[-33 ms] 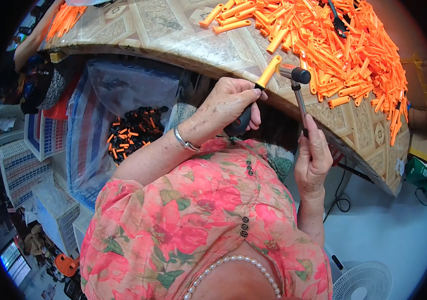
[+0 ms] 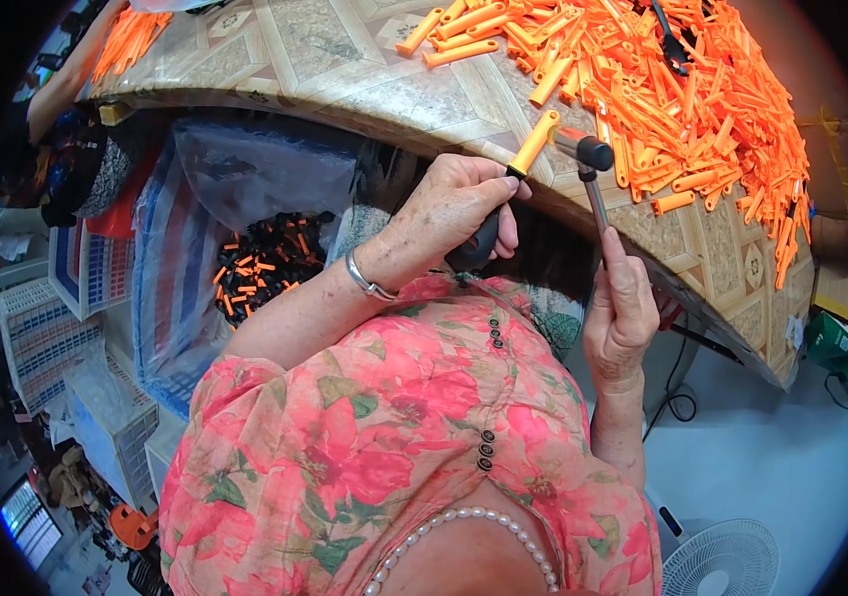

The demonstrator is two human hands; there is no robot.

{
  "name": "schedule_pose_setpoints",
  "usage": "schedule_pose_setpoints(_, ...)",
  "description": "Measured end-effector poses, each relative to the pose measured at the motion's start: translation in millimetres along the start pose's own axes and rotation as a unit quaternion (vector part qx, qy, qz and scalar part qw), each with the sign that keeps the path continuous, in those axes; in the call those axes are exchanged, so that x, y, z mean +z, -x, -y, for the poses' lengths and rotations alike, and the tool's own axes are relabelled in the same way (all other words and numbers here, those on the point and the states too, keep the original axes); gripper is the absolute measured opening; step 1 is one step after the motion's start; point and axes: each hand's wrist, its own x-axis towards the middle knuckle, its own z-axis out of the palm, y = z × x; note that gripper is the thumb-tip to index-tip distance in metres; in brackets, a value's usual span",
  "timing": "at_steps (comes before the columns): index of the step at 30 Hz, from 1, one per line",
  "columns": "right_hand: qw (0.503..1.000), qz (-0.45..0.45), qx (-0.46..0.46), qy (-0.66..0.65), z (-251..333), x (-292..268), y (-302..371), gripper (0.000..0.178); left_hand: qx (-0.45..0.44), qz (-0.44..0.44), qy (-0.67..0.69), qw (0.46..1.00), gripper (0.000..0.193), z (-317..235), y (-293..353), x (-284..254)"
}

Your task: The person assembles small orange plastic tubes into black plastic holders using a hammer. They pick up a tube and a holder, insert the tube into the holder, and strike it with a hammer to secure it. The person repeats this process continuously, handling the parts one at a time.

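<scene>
Here, the right grip [image 2: 622, 323] extends one finger [image 2: 616, 248] along the hammer [image 2: 595, 199].

Left hand [image 2: 471, 207]: closes in a firm grip, thumb forward
Right hand [image 2: 626, 316]: curls, one finger extended
Left forearm [image 2: 295, 306]: slants rightward

Hammer [image 2: 595, 155] right of the handled piece [image 2: 535, 141], handle heap [image 2: 687, 124] beyond on table [image 2: 483, 104].

Pretty bright overall, with pale sheen on the tabletop [image 2: 344, 65] and deep shadow under it. Fisheye bends its edge hard, corners go black, and the clutter [image 2: 74, 479] far left looks kinda dim and soft.
</scene>
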Motion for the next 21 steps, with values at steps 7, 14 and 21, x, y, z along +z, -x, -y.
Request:
schedule_pose_setpoints(7, 0.991, 0.041, 0.096, -0.080, -5, -1, 0, 0.051, 0.001, 0.005, 0.029, 1.000, 0.025, -2, 2, 0)
schedule_pose_setpoints(14, 0.815, -0.307, 0.344, -0.351, -17, -28, -1, 0.043, 0.256, -0.135, 0.003, 0.957, 0.026, 26, 31, -36)
schedule_pose_setpoints(21, 0.835, -0.357, 0.348, -0.233, -111, -84, 1, 0.040, 0.331, -0.479, 0.262, 0.770, 0.035, 24, 80, -180)
